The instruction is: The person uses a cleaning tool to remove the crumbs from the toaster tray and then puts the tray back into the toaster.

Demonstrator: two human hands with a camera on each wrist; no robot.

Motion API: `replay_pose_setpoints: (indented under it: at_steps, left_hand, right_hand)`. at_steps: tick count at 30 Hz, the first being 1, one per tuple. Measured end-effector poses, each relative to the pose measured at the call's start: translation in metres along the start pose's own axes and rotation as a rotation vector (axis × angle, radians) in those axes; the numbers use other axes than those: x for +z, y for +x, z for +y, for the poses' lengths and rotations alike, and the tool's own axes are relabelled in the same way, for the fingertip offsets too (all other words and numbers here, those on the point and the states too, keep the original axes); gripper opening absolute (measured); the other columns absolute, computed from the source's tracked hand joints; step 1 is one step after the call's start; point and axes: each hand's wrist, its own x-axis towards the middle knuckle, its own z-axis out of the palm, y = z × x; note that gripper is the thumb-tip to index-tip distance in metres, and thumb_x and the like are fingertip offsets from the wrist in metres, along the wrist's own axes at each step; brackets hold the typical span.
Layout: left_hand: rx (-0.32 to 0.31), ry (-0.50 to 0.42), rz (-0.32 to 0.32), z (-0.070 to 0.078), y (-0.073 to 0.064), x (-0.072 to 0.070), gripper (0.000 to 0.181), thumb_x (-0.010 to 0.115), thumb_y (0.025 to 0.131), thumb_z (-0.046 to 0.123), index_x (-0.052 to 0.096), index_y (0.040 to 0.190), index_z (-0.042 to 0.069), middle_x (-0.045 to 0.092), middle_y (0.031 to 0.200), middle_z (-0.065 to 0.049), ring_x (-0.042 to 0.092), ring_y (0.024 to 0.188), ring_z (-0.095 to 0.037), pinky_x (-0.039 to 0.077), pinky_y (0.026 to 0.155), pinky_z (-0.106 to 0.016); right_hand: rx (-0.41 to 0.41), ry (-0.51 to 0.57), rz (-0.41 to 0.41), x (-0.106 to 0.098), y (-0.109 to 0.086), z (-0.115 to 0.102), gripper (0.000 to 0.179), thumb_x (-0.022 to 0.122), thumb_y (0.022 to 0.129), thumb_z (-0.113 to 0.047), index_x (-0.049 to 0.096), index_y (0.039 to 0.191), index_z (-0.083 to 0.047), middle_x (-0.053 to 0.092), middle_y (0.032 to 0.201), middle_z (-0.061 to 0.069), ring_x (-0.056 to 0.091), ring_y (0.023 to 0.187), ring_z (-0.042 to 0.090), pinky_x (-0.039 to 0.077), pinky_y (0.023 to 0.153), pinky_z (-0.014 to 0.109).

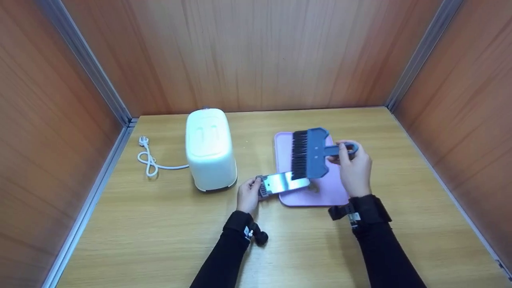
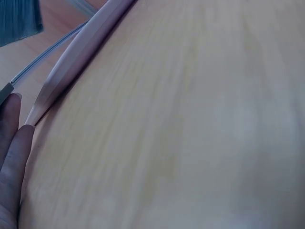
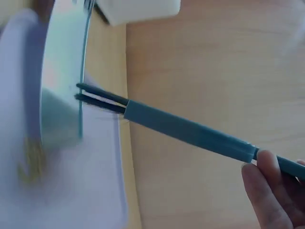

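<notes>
My left hand (image 1: 248, 195) pinches the grey end of a shiny metal crumb tray (image 1: 285, 182), which reaches over the near left part of a pink tray (image 1: 336, 194). A blue brush (image 1: 318, 154) with black bristles is in my right hand (image 1: 355, 170), gripped by its looped handle. In the right wrist view the bristle tips meet the long edge of the crumb tray (image 3: 62, 71). Small yellowish crumbs (image 3: 32, 160) lie on the pink tray just past the metal's free end. Only the fingers (image 2: 14, 157) of my left hand show in the left wrist view.
A white toaster (image 1: 210, 154) stands left of the pink tray on the wooden table (image 1: 168, 240). Its white cord (image 1: 151, 162) lies looped to the left, ending in a plug. Wood panels (image 1: 256, 56) close off the back and both sides.
</notes>
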Motion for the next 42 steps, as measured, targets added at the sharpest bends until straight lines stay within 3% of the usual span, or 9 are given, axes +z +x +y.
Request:
replay_pose_setpoints:
  at_steps: [6, 12, 19, 30, 42]
  left_hand:
    - [-0.011, 0.006, -0.008, 0.000, 0.000, -0.001, 0.037, 0.057, 0.111, 0.021, 0.069, 0.130, -0.008, 0.073, 0.098, -0.010, 0.066, 0.080, -0.011, 0.058, 0.072, -0.023]
    - [-0.007, 0.009, -0.001, 0.000, 0.000, -0.003, 0.036, 0.057, 0.111, 0.020, 0.070, 0.129, -0.008, 0.074, 0.093, -0.006, 0.066, 0.078, -0.009, 0.056, 0.070, -0.021]
    - [-0.008, 0.009, 0.000, 0.000, 0.000, -0.002, 0.035, 0.057, 0.111, 0.020, 0.070, 0.125, -0.009, 0.070, 0.089, -0.003, 0.065, 0.076, -0.008, 0.056, 0.067, -0.021]
    - [-0.014, 0.019, 0.007, 0.000, 0.002, -0.001, 0.038, 0.057, 0.111, 0.020, 0.068, 0.131, -0.010, 0.072, 0.099, -0.008, 0.064, 0.085, -0.009, 0.055, 0.072, -0.020]
    - [-0.040, -0.012, 0.008, 0.000, 0.002, 0.000, 0.039, 0.057, 0.111, 0.021, 0.067, 0.134, -0.008, 0.072, 0.103, -0.009, 0.066, 0.087, -0.011, 0.058, 0.073, -0.022]
  right_hand:
    - [0.146, 0.151, -0.032, 0.025, -0.004, 0.007, 0.026, 0.051, 0.114, -0.015, 0.062, 0.126, 0.006, 0.070, 0.107, 0.020, 0.076, 0.075, 0.011, 0.064, 0.082, 0.031]
    - [0.178, 0.203, -0.048, 0.041, -0.011, 0.016, 0.023, 0.051, 0.113, -0.008, 0.062, 0.124, 0.009, 0.070, 0.107, 0.022, 0.075, 0.071, 0.012, 0.064, 0.080, 0.031]
    - [0.166, 0.133, -0.069, 0.036, -0.011, 0.022, 0.024, 0.051, 0.113, -0.010, 0.063, 0.124, 0.007, 0.070, 0.106, 0.022, 0.074, 0.070, 0.009, 0.064, 0.078, 0.030]
    - [0.132, 0.012, -0.091, 0.013, -0.003, 0.025, 0.026, 0.051, 0.113, -0.011, 0.064, 0.123, 0.008, 0.071, 0.109, 0.029, 0.073, 0.070, 0.006, 0.063, 0.078, 0.025]
    - [0.072, -0.134, -0.145, -0.008, 0.006, 0.021, 0.028, 0.052, 0.113, -0.015, 0.066, 0.128, 0.005, 0.074, 0.106, 0.025, 0.074, 0.075, 0.007, 0.062, 0.078, 0.021]
